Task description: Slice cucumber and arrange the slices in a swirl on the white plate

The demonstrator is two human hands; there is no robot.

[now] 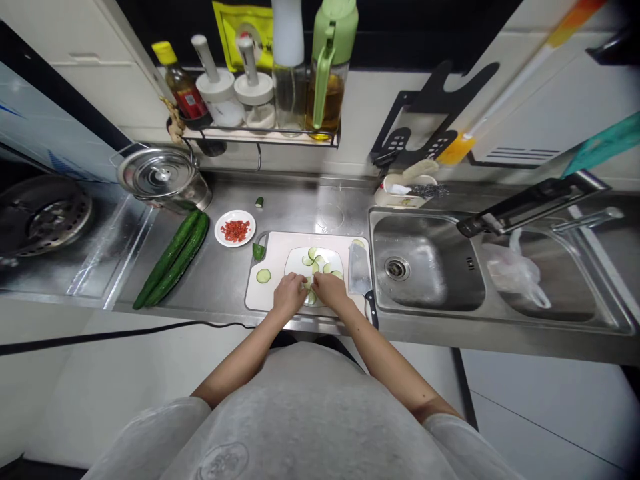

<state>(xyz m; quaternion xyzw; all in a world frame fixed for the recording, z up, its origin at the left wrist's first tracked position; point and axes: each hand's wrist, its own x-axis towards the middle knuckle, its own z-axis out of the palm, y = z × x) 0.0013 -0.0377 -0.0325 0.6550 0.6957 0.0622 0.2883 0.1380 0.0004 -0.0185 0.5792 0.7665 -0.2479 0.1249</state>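
Note:
A white squarish plate (294, 257) rests on a pale cutting board (277, 243), with several thin cucumber slices (320, 260) laid out on it. Over the plate's near side, my left hand (290, 295) has its fingers pinched at a cucumber slice. Close beside it, my right hand (329, 291) is also closed, fingertips down among the slices; what they pinch is mostly hidden. A single cucumber round (263, 275) lies on the board to the left, and a cut cucumber end (259, 251) sits at its handle. On the right lies a kitchen knife (359, 270) with a black handle.
Two whole cucumbers (173, 260) and a small plate of chopped red pepper (235, 231) are on the left. Behind them stands a lidded steel pot (163, 175). The double sink (425, 267) is to the right, a plastic bag (515, 270) in its far basin. Above hangs a seasoning rack (260, 135).

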